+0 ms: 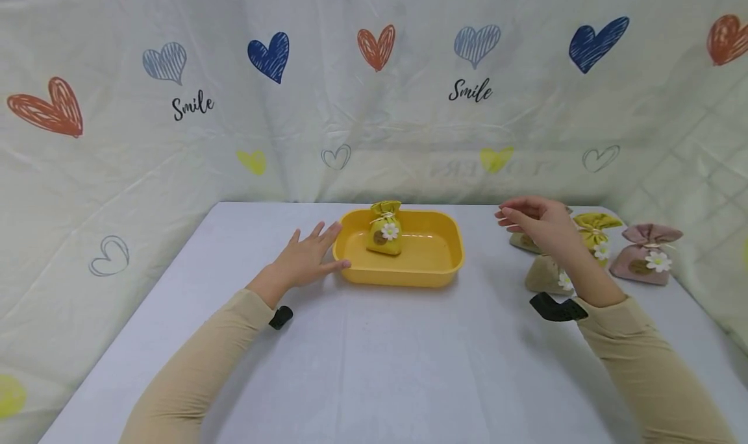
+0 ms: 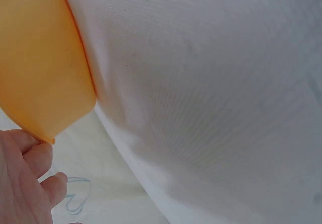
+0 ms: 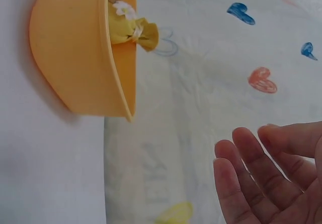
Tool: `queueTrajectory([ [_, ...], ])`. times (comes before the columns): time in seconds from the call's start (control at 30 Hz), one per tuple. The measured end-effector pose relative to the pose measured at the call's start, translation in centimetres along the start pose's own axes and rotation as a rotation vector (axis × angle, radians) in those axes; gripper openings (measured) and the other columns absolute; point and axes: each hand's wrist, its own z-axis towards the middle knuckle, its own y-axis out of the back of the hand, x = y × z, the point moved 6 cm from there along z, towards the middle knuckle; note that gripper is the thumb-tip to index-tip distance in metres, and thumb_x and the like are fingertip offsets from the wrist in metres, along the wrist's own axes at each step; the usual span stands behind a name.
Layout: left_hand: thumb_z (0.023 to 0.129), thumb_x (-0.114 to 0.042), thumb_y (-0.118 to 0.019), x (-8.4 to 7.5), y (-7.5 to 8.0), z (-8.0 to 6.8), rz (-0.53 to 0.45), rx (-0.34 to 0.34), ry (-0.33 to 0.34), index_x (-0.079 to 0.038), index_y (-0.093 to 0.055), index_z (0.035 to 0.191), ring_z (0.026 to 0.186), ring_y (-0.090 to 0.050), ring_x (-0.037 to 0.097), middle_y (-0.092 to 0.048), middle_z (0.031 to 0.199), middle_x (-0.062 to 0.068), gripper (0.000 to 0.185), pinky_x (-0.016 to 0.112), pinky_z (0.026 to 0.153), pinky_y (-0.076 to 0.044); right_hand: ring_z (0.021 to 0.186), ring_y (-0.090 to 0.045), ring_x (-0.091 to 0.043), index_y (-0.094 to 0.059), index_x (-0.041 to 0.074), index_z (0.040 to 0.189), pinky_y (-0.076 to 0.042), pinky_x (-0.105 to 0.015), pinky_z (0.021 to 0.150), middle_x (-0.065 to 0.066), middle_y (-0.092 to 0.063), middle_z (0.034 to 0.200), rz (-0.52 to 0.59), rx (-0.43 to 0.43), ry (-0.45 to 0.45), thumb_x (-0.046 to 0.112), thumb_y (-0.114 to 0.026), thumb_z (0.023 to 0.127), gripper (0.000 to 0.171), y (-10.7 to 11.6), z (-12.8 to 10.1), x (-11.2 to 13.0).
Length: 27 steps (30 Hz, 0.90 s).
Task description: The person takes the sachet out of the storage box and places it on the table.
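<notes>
A yellow plastic tub [image 1: 403, 278] stands toward the back of the table. Inside it, left of centre, sits an upright yellow drawstring pouch [image 1: 378, 228] with a white flower. My left hand [image 1: 300, 260] is at the tub's left end with fingers spread; in the left wrist view fingertips [image 2: 37, 158] touch the rim. My right hand [image 1: 543, 226] hovers in the air to the right of the tub, its fingers loosely bent and nothing between them. Under and behind it are a beige pouch [image 1: 543, 274], another yellow pouch [image 1: 593, 223] and a partly hidden beige pouch [image 1: 522, 242].
A pink pouch [image 1: 634, 262] with a white flower stands near the right edge of the white table [image 1: 403, 366]. Behind the table hangs a pale sheet [image 1: 403, 119] printed with hearts. Each wrist carries a black strap device [image 1: 558, 308].
</notes>
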Motion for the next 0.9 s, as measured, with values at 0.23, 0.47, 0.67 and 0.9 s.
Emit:
queueTrajectory([
  [0.23,0.098,-0.071,-0.047,0.0,0.0,0.0,-0.007,-0.019,-0.011,-0.015,-0.009,0.167,0.157,-0.005,0.029,-0.012,0.171,0.003,0.097,0.065,0.120,-0.001,0.089,-0.068,0.000,-0.060,-0.013,0.124,-0.058,-0.020,0.079,-0.018,-0.071,0.114,0.018,0.055,0.030,0.013,-0.058,0.106,0.031,-2.6,0.8,0.8],
  [0.47,0.097,-0.072,-0.047,0.0,-0.2,0.1,-0.007,-0.011,-0.008,-0.016,-0.008,0.167,0.157,-0.004,0.029,-0.011,0.171,0.002,0.097,0.065,0.120,0.000,0.094,-0.070,-0.008,-0.062,-0.011,0.126,-0.058,-0.023,0.082,-0.028,-0.067,0.120,0.012,0.111,0.020,0.013,-0.059,0.106,0.031,-5.2,1.4,1.1],
  [0.67,0.097,-0.073,-0.046,0.1,-0.2,0.1,-0.005,-0.009,-0.005,-0.016,-0.007,0.167,0.157,-0.003,0.028,-0.011,0.172,0.002,0.098,0.065,0.120,0.000,0.104,-0.070,-0.029,-0.062,-0.011,0.126,-0.059,-0.028,0.084,-0.027,-0.068,0.119,0.025,0.156,0.004,0.013,-0.062,0.105,0.033,-7.4,2.0,1.1],
  [0.9,0.098,-0.072,-0.046,0.1,-0.1,0.0,-0.001,-0.015,-0.009,-0.016,-0.007,0.167,0.157,-0.003,0.028,-0.011,0.171,0.002,0.097,0.065,0.120,0.000,0.111,-0.065,-0.043,-0.063,-0.010,0.128,-0.056,-0.049,0.094,-0.028,-0.064,0.125,0.012,0.196,-0.025,0.013,-0.063,0.104,0.034,-10.5,3.3,0.7],
])
